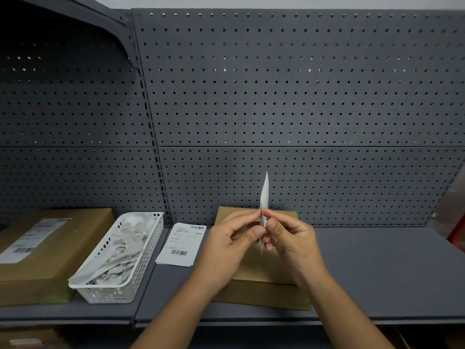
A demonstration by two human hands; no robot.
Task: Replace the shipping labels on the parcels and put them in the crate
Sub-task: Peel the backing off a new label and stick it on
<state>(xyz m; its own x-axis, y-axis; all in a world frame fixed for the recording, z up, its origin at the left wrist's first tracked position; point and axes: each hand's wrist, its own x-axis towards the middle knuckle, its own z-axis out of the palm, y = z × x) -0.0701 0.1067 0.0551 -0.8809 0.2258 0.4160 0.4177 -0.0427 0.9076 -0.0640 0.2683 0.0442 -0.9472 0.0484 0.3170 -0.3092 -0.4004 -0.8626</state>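
Shipping label (pixel 264 197): held upright, edge-on to the camera, above the brown parcel (pixel 261 272) on the shelf (pixel 377 268). The left hand (pixel 231 240) and right hand (pixel 293 239) both pinch its lower part between thumb and fingertips, apparently parting face from backing. Judged thin, light and limp, tacky once peeled; best held by a corner, clear of adhesive. Spare labels (pixel 181 245) lie just left of the parcel. Beyond them are a white basket (pixel 148 258) of paper scraps and a labelled parcel (pixel 75 238).

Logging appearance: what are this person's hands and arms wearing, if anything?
Nothing that shows. The left hand and right hand are bare, with no gloves, rings or watch visible. Both forearms are bare too, with no sleeve in view.
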